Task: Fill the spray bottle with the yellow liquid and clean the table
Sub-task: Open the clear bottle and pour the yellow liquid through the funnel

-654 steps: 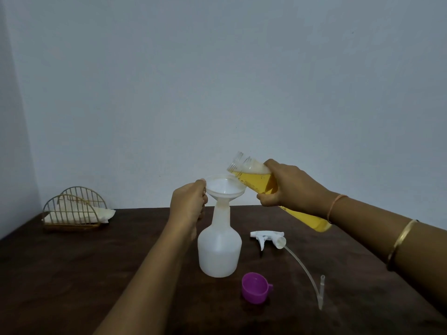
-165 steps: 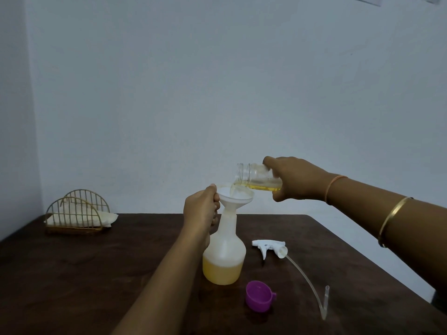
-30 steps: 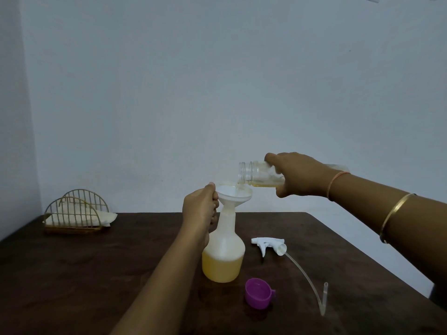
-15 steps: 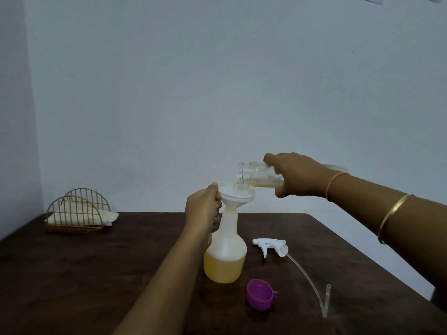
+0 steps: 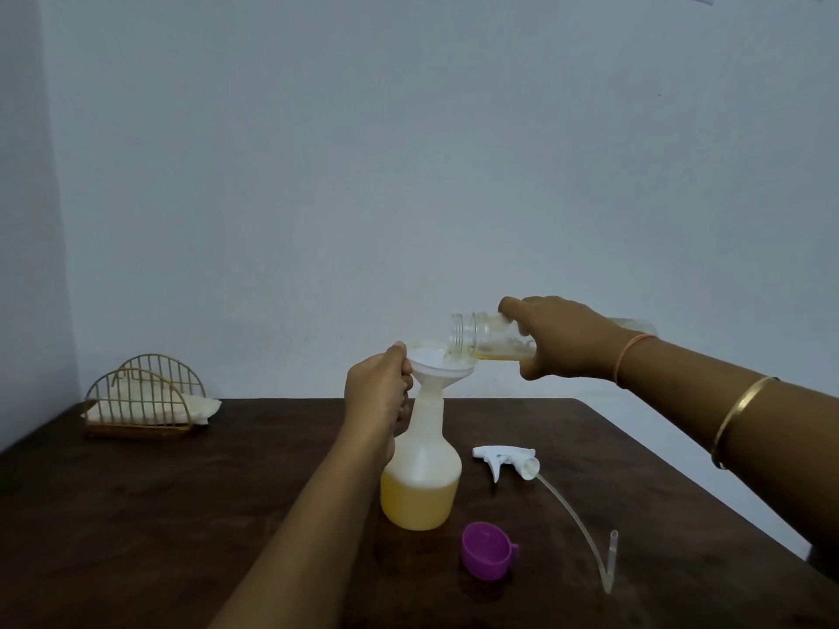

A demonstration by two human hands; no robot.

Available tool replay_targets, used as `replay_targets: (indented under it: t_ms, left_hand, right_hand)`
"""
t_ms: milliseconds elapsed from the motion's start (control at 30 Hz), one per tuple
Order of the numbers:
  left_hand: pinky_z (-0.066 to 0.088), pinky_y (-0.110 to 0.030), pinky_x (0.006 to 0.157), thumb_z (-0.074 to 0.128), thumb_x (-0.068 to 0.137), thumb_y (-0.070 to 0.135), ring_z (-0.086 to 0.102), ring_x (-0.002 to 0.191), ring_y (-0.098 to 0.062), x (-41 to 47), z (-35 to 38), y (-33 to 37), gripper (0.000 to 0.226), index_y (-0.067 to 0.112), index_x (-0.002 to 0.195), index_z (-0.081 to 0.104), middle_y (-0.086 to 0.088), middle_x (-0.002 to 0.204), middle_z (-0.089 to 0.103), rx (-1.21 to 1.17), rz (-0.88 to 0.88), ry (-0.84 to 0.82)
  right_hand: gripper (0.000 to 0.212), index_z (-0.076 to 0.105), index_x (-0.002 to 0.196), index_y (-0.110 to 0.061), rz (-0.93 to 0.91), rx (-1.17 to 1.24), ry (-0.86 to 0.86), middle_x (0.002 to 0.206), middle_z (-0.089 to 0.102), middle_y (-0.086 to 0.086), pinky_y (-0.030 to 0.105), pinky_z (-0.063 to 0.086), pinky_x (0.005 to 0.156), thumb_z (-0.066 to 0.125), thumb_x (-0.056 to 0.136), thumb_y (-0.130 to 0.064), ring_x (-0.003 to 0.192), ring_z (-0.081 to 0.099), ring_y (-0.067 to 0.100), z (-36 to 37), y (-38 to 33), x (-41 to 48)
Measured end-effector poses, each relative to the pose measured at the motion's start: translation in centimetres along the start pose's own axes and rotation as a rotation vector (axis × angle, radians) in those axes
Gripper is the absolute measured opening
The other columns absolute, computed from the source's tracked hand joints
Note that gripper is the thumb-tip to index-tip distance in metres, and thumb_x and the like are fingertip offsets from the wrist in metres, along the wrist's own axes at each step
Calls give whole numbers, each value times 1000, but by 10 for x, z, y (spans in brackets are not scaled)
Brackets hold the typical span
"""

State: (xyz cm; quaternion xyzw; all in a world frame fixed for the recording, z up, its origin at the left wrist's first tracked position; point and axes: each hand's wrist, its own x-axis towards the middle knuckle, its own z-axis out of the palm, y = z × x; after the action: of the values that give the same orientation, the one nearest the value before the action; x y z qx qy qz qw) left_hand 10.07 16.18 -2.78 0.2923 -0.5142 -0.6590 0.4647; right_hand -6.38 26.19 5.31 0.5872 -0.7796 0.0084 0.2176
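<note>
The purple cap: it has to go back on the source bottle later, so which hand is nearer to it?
Left. The left hand grips the funnel, almost above the purple cap. The right hand holds the clear bottle higher and farther right.

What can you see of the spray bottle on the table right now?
The spray bottle is white, cloudy plastic with a wide rounded body and a long narrow neck. It stands upright on the dark table, yellow liquid filling roughly its lower third. Its trigger head is off, lying to its right. A white funnel sits in the neck, steadied by the left hand.
</note>
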Motion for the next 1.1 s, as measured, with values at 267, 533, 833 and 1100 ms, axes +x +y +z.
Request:
replay_targets:
  t_ms: [267, 533, 833, 1100]
  left_hand:
    - [27, -16, 36, 49, 91, 22, 27, 42, -10, -1, 0, 0, 32, 12, 61, 46, 4, 47, 39, 11, 8, 10]
    - [28, -19, 39, 50, 91, 24, 28, 46, -11, 1, 0, -1, 31, 12, 63, 46, 2, 51, 39, 39, 11, 18]
    - [32, -24, 48, 54, 90, 32, 35, 52, -13, 5, 0, -3, 36, 13, 60, 49, 0, 59, 44, 99, 58, 71]
    - [34, -28, 55, 59, 86, 38, 38, 53, -15, 11, -1, -8, 41, 10, 58, 50, -2, 58, 47, 208, 137, 122]
  right_hand:
    - [56, 42, 119, -18, -6, -44, 10, 105, 58, 4, 31, 42, 69, 72, 72, -22, 88, 52, 23, -3, 4, 0]
    - [54, 42, 118, -14, 32, 119, -1, 105, 58, 7, 33, 46, 71, 71, 72, -20, 86, 53, 24, 2, 2, -4]
    - [42, 44, 94, -23, 118, 546, 152, 91, 59, -6, 23, 46, 67, 76, 69, -31, 85, 60, 16, 32, 6, -12]
    - [42, 53, 99, -27, 272, 987, 313, 94, 61, -1, 29, 53, 72, 79, 68, -38, 87, 63, 13, 39, 7, -22]
